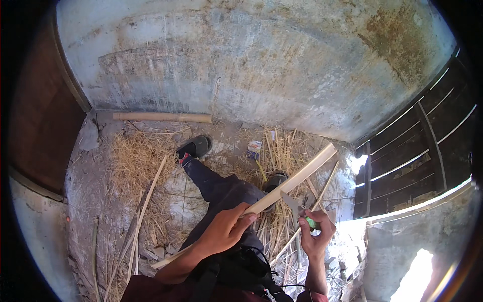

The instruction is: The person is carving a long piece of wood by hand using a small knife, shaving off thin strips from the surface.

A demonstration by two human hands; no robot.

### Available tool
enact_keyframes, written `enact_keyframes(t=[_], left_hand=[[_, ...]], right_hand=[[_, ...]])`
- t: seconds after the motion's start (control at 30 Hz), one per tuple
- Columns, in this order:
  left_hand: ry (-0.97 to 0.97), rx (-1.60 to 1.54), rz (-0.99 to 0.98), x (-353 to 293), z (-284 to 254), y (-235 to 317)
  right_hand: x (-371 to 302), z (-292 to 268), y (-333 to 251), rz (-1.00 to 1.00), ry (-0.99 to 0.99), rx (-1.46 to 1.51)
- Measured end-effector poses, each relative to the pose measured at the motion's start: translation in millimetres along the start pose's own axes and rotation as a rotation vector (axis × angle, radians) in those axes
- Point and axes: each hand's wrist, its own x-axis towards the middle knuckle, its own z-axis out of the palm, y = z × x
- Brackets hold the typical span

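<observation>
A long pale split bamboo strip (304, 172) slants across my lap, from beside my left forearm up to the right. My left hand (224, 229) is closed around its middle, the thumb lying along it. In my right hand (318, 235) is a knife (292, 203), gripped by its handle; a bit of green shows between the fingers. The knife's blade points up and left, its tip at the strip's lower edge. Whether it cuts into the strip or only touches it, I cannot tell.
A thick bamboo pole (163, 117) lies along the wall (211, 65). Pale shavings (133, 163) heap at the left, with more strips (146, 214) nearby. My outstretched leg ends in a dark shoe (195, 146). A small printed packet (254, 149) sits beyond the strip. Slatted dark boards (410, 156) stand right.
</observation>
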Motion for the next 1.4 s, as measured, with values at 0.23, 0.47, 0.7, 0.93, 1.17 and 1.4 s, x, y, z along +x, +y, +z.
enact_keyframes(t=[0.23,0.47,0.7,0.93,1.17,1.4], left_hand=[[-0.01,-0.03,-0.084,0,-10,10],[-0.021,-0.119,-0.145,0,-12,18],[0.048,-0.162,-0.177,1,-7,26],[0.045,-0.07,-0.111,-2,-13,14],[0.029,-0.084,-0.049,0,-18,20],[0.03,-0.19,-0.169,10,-15,25]], right_hand=[[-2,1,-13,-0.053,-0.026,-0.081],[6,0,-22,-0.099,-0.027,-0.079],[14,-5,-29,-0.188,-0.116,-0.109],[15,-3,-28,-0.194,-0.026,-0.158],[19,-5,-28,-0.239,-0.064,-0.151],[18,-5,-28,-0.28,-0.098,-0.165]])
